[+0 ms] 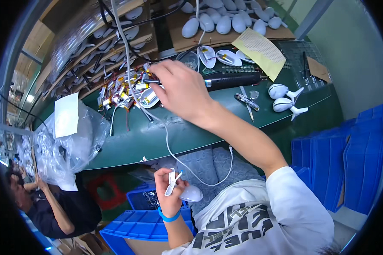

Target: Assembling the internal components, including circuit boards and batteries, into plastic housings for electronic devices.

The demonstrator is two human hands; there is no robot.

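Close to my body, my left hand (170,191) is closed around a white plastic piece with a rounded, egg-like end (191,194). A slim white part (172,182) stands up at its fingers. My right hand (181,89) reaches over the bench with its fingers curled. A dark rod (150,81) shows between thumb and forefinger; whether they grip it is unclear. Beneath that hand lies a white shell (148,98) with a silver battery in it, partly hidden. Beside it spreads a heap of small wired batteries (122,90).
White egg-shaped housings (224,24) fill cardboard at the back. Two white pieces (281,104) lie on the right of the green bench (191,135). White cables (167,142) hang across the work area. Blue bins (136,225) stand below; a person (57,204) sits at left.
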